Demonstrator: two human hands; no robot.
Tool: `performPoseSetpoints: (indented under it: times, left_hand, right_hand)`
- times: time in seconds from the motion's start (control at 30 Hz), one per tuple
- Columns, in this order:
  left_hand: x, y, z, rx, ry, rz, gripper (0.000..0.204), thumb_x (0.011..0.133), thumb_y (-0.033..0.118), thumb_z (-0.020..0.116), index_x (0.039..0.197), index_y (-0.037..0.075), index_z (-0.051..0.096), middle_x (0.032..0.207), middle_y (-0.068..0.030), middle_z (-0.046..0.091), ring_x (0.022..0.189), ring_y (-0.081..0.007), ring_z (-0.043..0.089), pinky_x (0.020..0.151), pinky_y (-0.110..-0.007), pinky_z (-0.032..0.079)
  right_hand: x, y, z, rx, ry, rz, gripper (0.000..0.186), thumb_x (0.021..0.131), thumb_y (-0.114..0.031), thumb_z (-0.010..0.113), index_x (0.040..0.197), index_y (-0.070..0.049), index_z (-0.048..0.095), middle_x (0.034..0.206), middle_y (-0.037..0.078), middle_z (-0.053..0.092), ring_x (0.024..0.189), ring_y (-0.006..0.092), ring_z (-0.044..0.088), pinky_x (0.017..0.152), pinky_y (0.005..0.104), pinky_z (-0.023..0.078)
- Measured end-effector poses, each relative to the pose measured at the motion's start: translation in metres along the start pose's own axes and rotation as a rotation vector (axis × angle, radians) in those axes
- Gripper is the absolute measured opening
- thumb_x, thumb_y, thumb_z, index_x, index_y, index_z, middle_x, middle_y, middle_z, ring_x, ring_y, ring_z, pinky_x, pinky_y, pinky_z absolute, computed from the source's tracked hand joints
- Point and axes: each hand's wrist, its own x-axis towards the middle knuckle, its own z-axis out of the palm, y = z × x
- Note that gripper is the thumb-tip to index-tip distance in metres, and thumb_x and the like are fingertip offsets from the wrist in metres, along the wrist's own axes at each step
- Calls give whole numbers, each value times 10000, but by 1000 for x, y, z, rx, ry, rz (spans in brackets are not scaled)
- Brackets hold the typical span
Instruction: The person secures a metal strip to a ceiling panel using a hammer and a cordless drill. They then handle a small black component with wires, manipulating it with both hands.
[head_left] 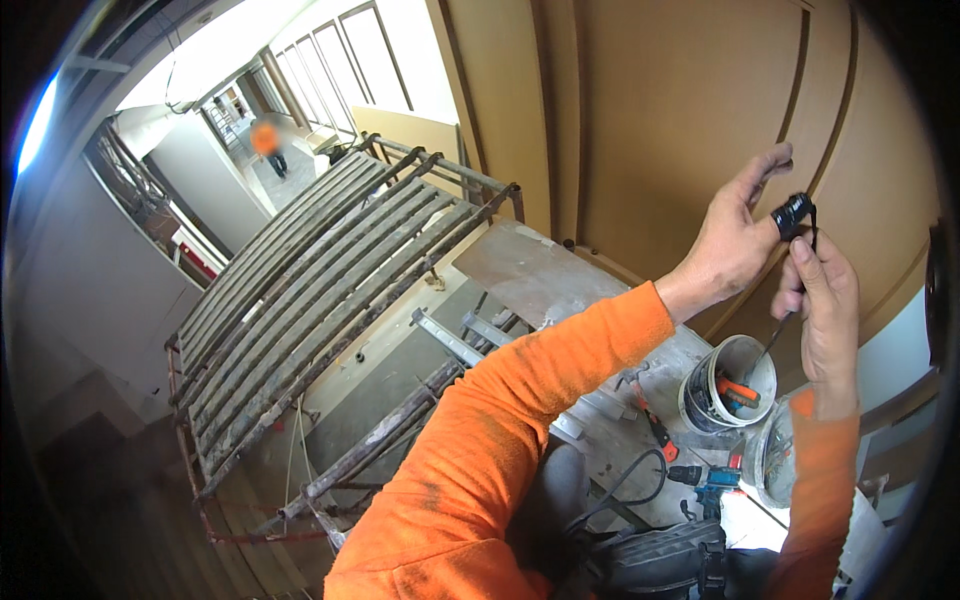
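Note:
My left hand [735, 240] is raised in front of the wood panel, its fingers apart from the outstretched thumb. A glossy black band [792, 215], looking like tape, sits around the thumb's end. From it a thin black strip [814, 222] runs down to my right hand [825, 300], which pinches it between thumb and fingers. Below the hands stands a white bucket [694, 392] containing an orange-handled tool [738, 391]. A thin dark length hangs between my right hand and the bucket; I cannot tell whether it joins the strip.
Brown wood panels [680, 110] rise ahead. A blue-black cordless drill [712, 484], a red-handled tool [660, 430] and a second bucket [765, 470] lie nearby. Leftward, a metal scaffold frame [330, 260] borders a drop. Far off, a person in orange [266, 140] stands in the corridor.

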Motion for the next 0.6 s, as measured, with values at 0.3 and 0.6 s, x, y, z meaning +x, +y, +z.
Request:
performPoseSetpoints:
  times: [0.3,0.6]
  left_hand:
    - [-21,6,-15,301,-278,27,1133,689,291,935,1573,8,284,1581,-233,348,1473,-330,348,1222,-455,280]
    - [-4,-14,-67,449,313,-16,871,822,117,798,1547,4,329,1471,-233,493,1393,-316,453,1164,-397,363]
  right_hand:
    - [8,-25,-7,-468,412,-387,351,1040,-312,544,949,-3,684,746,-1,586,709,113,562,604,273,422]
    - [-29,23,23,-401,214,-514,375,1045,-224,523,766,23,572,702,30,554,685,128,516,645,282,394]
